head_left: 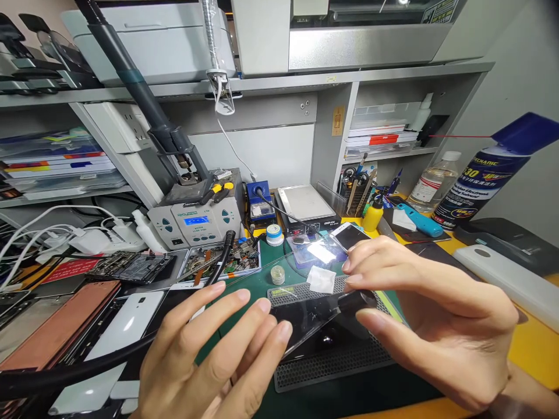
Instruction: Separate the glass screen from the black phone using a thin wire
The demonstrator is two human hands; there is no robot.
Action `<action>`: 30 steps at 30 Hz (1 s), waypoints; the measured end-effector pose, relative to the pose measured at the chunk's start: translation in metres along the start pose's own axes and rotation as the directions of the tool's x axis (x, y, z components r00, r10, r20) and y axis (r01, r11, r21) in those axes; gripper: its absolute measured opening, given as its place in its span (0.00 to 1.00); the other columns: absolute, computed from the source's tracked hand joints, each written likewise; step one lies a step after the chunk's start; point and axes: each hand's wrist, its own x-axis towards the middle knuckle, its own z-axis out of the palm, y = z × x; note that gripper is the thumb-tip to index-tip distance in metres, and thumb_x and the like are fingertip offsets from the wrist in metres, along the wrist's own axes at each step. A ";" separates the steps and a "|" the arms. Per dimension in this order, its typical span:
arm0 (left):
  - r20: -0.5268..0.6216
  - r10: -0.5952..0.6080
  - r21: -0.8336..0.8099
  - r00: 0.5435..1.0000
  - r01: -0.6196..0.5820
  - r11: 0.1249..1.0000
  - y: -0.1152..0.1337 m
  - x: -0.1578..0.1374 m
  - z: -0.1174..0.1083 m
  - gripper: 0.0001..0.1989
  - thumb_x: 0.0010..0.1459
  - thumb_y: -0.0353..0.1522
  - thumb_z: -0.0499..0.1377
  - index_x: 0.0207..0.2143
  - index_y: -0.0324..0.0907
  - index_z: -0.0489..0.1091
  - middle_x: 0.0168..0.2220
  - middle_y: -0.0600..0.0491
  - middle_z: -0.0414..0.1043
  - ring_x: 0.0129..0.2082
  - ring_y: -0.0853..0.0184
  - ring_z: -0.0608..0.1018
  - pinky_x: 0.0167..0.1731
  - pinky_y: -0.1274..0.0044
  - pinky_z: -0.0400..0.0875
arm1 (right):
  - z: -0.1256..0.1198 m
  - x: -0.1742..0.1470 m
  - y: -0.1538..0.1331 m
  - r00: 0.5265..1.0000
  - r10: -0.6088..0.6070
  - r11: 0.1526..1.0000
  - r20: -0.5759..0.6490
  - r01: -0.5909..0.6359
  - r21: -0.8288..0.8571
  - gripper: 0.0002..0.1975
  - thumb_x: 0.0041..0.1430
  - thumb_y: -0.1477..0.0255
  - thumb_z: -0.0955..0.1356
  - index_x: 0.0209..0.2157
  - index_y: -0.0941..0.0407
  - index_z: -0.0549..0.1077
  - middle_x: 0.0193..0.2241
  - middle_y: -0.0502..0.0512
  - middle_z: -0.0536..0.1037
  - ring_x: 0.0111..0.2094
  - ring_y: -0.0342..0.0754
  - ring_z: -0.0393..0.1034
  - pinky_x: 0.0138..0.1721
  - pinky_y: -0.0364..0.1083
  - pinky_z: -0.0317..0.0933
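Observation:
A thin clear sheet (301, 317), like a screen protector film or glass, is held up between my two hands, tilted, with one lower edge catching the light. My left hand (213, 349) has its thumb and fingers at the sheet's left end. At the right end, my right hand (419, 308) holds it with fingers above and thumb below. Seen through and under the sheet is a glossy black phone-like panel (327, 339), lying on a grey perforated mat (314, 377). Just behind is a crumpled white wipe (322, 280).
Left lie a white phone back (128, 320) and a black hose (126, 349). Behind are a circuit board tray (248, 259), a small clear jar (277, 274), a blue-lidded pot (275, 234) and a soldering station (196, 221). A spray can (480, 174) stands right.

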 end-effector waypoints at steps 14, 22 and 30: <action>0.001 0.000 -0.018 1.000 0.000 1.000 0.001 -0.001 0.000 0.22 0.50 0.18 0.70 0.44 0.48 0.79 0.44 0.56 0.79 0.49 0.64 0.78 0.56 0.65 0.73 | 0.000 0.000 0.001 1.000 -0.006 1.000 0.029 0.006 0.021 0.24 0.46 0.89 0.72 0.46 0.59 0.79 0.37 0.59 0.80 0.41 0.56 0.73 0.47 0.59 0.68; -0.003 -0.002 -0.013 1.000 0.002 1.000 0.000 -0.003 0.002 0.22 0.50 0.18 0.70 0.44 0.48 0.79 0.43 0.56 0.80 0.49 0.64 0.79 0.56 0.65 0.74 | 0.000 0.003 0.001 0.999 -0.008 1.000 0.037 0.008 -0.001 0.24 0.46 0.88 0.72 0.46 0.58 0.79 0.36 0.58 0.81 0.41 0.56 0.73 0.46 0.58 0.68; -0.029 0.002 -0.025 1.000 -0.003 1.000 0.001 -0.003 -0.001 0.23 0.48 0.17 0.70 0.44 0.48 0.79 0.43 0.56 0.80 0.49 0.64 0.78 0.57 0.66 0.73 | -0.001 0.002 0.001 0.999 -0.002 1.000 0.037 0.002 0.004 0.23 0.47 0.88 0.72 0.45 0.58 0.79 0.36 0.58 0.80 0.40 0.55 0.73 0.46 0.58 0.68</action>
